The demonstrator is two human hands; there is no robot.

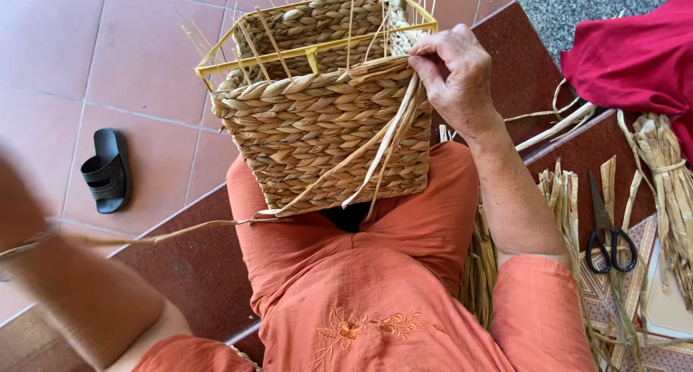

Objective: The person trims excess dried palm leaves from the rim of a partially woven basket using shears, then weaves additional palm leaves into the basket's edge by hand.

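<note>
A half-woven straw basket (328, 130) rests on my lap, with a yellow frame (317, 47) and thin upright sticks at its open top. My right hand (451, 72) pinches the loose straw strands (393, 137) at the basket's upper right corner. These strands hang down across the basket's front. My left hand (14, 206) is blurred at the far left edge, pulling a long straw strand (159, 233) taut from the basket's lower front. Its fingers are closed around that strand.
A black sandal (107, 171) lies on the tiled floor at left. Black-handled scissors (608, 231) and bundles of dried straw (668, 184) sit at right on a mat. A red cloth (635, 51) lies at the upper right beside a granite step.
</note>
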